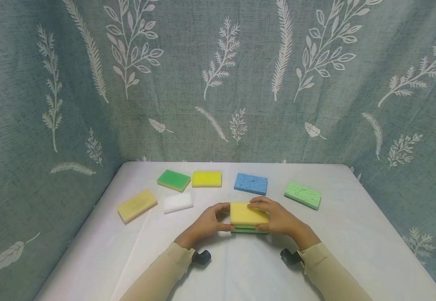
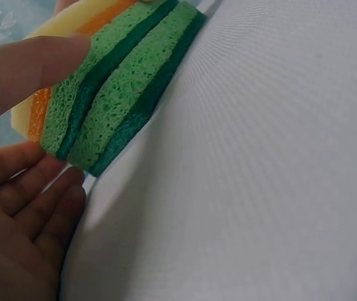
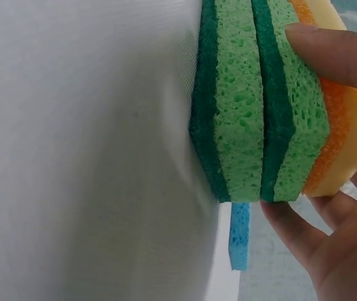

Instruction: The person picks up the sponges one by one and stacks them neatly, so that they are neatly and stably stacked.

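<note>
Three sponges are stacked on the white table between my hands. On top lies a yellow sponge point(image 1: 240, 213) with an orange layer beneath it, seen edge-on in both wrist views. Under it are an upper green sponge point(image 3: 300, 113) and a lower green sponge point(image 2: 122, 100), each with a dark green layer underneath. My left hand point(image 1: 207, 221) holds the stack's left end, thumb at the front edge of the upper green sponge. From the right, my right hand point(image 1: 279, 217) grips the stack, fingers over the yellow top and thumb on the front edge.
Behind the stack lie a blue sponge point(image 1: 251, 184) and a light green sponge point(image 1: 302, 195). To the left are a bright yellow sponge point(image 1: 207, 179), a dark green-topped sponge point(image 1: 174, 180), a white sponge point(image 1: 178, 202) and a tan-yellow sponge point(image 1: 136, 205). A patterned curtain point(image 1: 255, 125) surrounds the table.
</note>
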{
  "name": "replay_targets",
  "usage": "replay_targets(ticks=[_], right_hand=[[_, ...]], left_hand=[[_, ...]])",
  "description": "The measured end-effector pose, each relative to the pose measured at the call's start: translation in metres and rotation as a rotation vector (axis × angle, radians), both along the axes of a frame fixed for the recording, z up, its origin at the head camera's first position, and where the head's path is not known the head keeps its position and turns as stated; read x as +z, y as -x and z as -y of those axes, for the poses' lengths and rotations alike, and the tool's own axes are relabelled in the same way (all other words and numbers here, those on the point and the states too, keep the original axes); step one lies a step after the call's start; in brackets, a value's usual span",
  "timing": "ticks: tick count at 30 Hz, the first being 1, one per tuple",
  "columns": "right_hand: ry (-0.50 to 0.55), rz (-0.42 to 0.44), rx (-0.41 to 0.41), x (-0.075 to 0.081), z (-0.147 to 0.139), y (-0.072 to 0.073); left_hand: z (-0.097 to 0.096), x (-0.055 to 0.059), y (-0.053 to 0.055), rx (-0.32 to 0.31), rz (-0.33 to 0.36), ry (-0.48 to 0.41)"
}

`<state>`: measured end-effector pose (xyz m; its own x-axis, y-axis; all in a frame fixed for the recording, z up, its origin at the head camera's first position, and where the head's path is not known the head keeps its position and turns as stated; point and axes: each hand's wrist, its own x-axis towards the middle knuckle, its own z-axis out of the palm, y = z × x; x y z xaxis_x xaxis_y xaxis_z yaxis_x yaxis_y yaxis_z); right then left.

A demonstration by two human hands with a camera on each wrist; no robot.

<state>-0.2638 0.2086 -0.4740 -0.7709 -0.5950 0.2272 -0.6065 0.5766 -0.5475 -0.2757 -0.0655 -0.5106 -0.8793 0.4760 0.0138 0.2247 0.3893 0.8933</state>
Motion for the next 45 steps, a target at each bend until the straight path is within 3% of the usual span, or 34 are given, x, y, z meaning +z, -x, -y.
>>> replay_targets(ticks=[16, 23, 33, 45], right_hand=[[-0.022, 0.051, -0.054, 0.001, 0.002, 0.000], [-0.035, 0.059, -0.084, 0.002, -0.001, -0.002], [-0.035, 0.051, -0.120, 0.004, -0.012, -0.003], [-0.029, 0.046, -0.077, 0.005, -0.015, -0.002]], left_hand=[[0.001, -0.001, 0.002, -0.003, -0.002, -0.001], [0.002, -0.001, 0.000, -0.005, 0.042, -0.080], [0.001, 0.002, -0.001, -0.021, 0.047, -0.200], [0.000, 0.002, 0.001, -0.027, 0.058, -0.210]])
